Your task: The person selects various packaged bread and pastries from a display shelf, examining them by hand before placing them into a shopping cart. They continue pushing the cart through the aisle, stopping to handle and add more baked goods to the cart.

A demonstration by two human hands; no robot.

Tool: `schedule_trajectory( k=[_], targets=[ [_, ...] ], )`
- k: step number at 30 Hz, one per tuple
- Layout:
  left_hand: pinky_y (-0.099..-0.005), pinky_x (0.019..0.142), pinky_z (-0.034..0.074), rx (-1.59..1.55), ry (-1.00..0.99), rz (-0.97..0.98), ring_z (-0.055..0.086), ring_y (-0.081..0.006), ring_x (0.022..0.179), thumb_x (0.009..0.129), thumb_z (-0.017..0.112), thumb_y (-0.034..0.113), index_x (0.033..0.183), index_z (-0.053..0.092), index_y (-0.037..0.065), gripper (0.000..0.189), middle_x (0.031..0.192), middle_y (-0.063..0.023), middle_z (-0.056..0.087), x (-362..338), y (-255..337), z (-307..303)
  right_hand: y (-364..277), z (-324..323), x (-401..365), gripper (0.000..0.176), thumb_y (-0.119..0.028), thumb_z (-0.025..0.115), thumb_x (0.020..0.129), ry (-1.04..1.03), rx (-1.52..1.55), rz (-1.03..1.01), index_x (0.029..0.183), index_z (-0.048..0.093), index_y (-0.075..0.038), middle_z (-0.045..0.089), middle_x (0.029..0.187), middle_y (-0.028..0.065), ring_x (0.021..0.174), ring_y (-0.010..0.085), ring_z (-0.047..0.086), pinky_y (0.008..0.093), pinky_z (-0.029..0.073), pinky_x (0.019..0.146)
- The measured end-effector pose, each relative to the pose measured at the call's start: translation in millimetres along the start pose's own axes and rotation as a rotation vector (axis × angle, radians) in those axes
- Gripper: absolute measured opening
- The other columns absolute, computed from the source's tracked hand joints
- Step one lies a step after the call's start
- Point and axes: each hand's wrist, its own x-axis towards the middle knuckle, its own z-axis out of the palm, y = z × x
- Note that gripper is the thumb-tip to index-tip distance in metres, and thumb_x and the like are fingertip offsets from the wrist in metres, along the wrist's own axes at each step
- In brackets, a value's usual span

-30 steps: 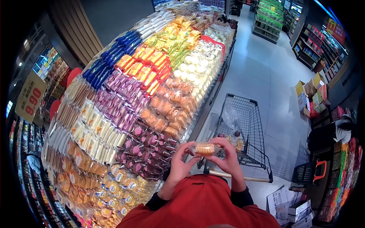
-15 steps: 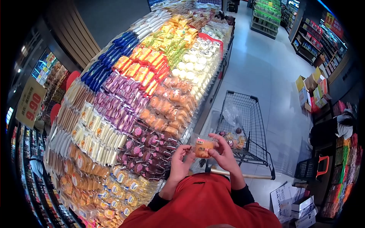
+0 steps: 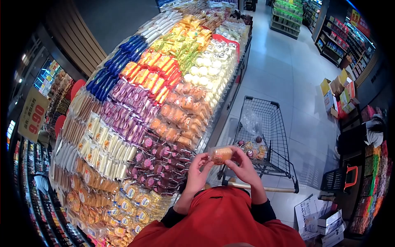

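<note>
Between my two hands is a small packaged bread [image 3: 222, 154], orange-brown in a clear wrapper with red print. My left hand [image 3: 199, 168] pinches its left end, and my right hand [image 3: 243, 165] grips the right end. Both hands are in front of my red garment [image 3: 218, 210], over the near end of a shopping cart [image 3: 267, 131]. A clear plastic bag [image 3: 252, 121] and several small wrapped items [image 3: 254, 150] lie inside the cart. Close to my left hand, dark purple wrapped snacks [image 3: 158, 164] and orange-brown packaged breads [image 3: 177, 131] cover the display.
The long sloping display [image 3: 140, 103] of wrapped snacks fills the left side. The cart handle [image 3: 263, 189] crosses in front of me. Cardboard boxes [image 3: 339, 94] stand at the right, with flattened white cartons [image 3: 317, 218] at lower right. A black basket [image 3: 334, 180] has an orange handle. Floor aisle [image 3: 271, 70] runs ahead.
The packaged bread has been tilted in my hands, so its label face is turned away and more of its top shows. Both hands still hold it at about the same place.
</note>
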Motion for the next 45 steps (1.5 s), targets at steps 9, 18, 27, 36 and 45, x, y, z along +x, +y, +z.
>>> schedule_trajectory(
  k=[9,18,27,36,45],
  targets=[
    [-0.0295,0.098,0.049,0.242,-0.107,-0.082,0.058,-0.0151,0.119,0.092,0.064,-0.005,0.130,0.054,0.003,0.040,0.127,-0.0078,0.059,7.5,-22.5,12.9,-5.3,-43.2,4.0,0.046,-0.007,0.080,0.080,-0.066,-0.431,-0.254,0.122,0.061,-0.006,0.065,0.121,0.0095,0.118,0.0270,0.061,0.0372,0.046,0.103],
    [-0.0320,0.088,0.051,0.422,-0.271,-0.166,0.060,-0.0215,0.115,0.093,0.065,0.003,0.128,0.059,0.004,0.035,0.125,-0.0109,0.061,13.8,-73.1,67.7,61.4,-154.4,-9.6,0.049,-0.022,0.080,0.082,0.074,-0.710,0.021,0.124,0.062,-0.005,0.068,0.116,0.0153,0.105,0.0336,0.067,0.0401,0.053,0.090],
    [-0.0413,0.098,0.048,0.728,-0.760,-0.144,0.059,-0.0337,0.115,0.092,0.067,0.010,0.126,0.058,0.002,0.036,0.120,-0.0150,0.063,9.4,-173.1,104.1,316.6,-340.7,-14.7,0.061,-0.037,0.085,0.074,0.656,-0.661,0.656,0.118,0.064,0.000,0.073,0.097,0.0160,0.090,0.0312,0.071,0.0404,0.055,0.080],
    [-0.0423,0.093,0.049,1.098,-0.836,-0.101,0.063,-0.0309,0.107,0.092,0.066,0.026,0.126,0.060,0.001,0.043,0.117,-0.0152,0.066,10.1,-181.1,119.9,480.8,-404.8,29.3,0.037,-0.033,0.084,0.080,0.909,-0.078,1.105,0.084,0.067,0.000,0.061,0.071,0.0053,0.055,0.0153,0.054,0.0314,0.042,0.047],
    [-0.0385,0.090,0.051,1.123,-0.786,-0.173,0.065,-0.0268,0.104,0.092,0.066,0.030,0.125,0.062,0.003,0.043,0.115,-0.0126,0.067,12.5,-178.6,124.3,602.9,-394.2,1.6,0.022,-0.030,0.069,0.091,0.717,-0.308,0.486,0.082,0.064,-0.011,0.049,0.060,-0.0027,0.048,0.0134,0.051,0.0337,0.039,0.043]
  ],
)
